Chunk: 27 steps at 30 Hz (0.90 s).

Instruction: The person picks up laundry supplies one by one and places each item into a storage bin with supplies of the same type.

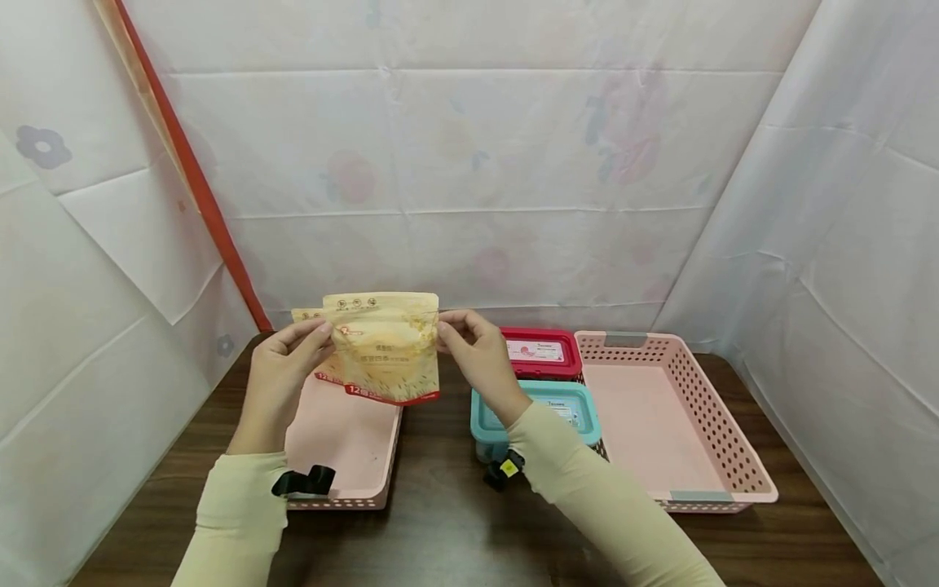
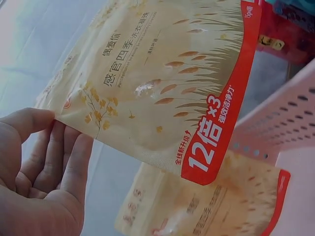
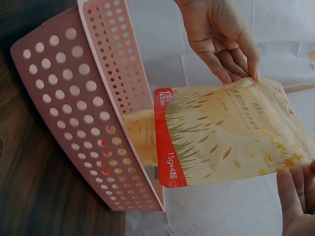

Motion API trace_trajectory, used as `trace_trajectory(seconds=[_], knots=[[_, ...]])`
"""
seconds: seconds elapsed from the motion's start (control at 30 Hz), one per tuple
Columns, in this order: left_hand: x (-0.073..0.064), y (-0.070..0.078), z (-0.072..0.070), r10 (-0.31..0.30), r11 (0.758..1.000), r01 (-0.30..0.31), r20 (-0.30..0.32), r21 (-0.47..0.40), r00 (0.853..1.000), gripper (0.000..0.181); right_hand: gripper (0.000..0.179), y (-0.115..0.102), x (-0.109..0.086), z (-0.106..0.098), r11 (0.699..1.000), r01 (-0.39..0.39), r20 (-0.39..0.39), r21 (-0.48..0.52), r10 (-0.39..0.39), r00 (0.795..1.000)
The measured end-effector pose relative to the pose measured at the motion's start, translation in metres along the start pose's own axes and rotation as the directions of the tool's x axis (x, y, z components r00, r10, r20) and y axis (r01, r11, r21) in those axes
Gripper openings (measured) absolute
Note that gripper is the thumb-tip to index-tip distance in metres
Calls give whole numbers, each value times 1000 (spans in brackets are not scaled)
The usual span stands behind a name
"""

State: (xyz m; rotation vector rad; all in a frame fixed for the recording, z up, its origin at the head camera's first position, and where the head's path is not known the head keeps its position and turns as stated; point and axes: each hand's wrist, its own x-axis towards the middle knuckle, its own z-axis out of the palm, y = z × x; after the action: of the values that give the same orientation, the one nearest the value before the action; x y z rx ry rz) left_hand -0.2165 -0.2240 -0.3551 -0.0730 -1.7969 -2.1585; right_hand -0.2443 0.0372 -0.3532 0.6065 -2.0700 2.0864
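Here we are at the near edge of the counter (image 1: 440, 497), and two pale sleeves (image 1: 235, 522) reach in over it. Toward the left edge lies a pink basket (image 1: 348, 440); toward the right edge, a second basket (image 1: 638, 424), with a turquoise-lidded container (image 1: 579, 403) just to its left, the right forearm passing over part of it.

Now the action: the upper pouch (image 1: 389, 350) hangs in the air, face on, above the rear of the left basket! The left hand (image 1: 275, 375) is nearly closed, thumb and fingers pinching one side edge; the right hand (image 1: 480, 359) nips the opposite edge, also by the fingertips. And that's the risk, folks: the film looks slick, the grip is thin, so one loose pinch could let it swing or drop. Pull too hard between the two and the sides might crease or tear. Low and behind, a second pouch (image 1: 328, 373) leans in the left basket; dip the held one and it could snag or topple that. Farther back, the red-lidded container (image 1: 539, 371) sits toward the far edge, then a patterned curtain (image 1: 469, 163).
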Motion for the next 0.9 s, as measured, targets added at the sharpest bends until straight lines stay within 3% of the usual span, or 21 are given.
trace_trajectory(seconds=[0.4, 0.63, 0.9], knots=[[-12, 4, -33, -61, 998, 63, -77, 27, 995, 37, 17, 9, -1, 37, 998, -3, 21, 69, 2, 1000], [-16, 7, -55, -50, 999, 48, -98, -24, 994, 30, 16, 11, -2, 58, 998, 6, 55, 65, -10, 998], [-16, 5, -69, -22, 998, 16, -95, -62, 995, 20, 13, 17, -1, 70, 1000, 4, 80, 31, -7, 997]])
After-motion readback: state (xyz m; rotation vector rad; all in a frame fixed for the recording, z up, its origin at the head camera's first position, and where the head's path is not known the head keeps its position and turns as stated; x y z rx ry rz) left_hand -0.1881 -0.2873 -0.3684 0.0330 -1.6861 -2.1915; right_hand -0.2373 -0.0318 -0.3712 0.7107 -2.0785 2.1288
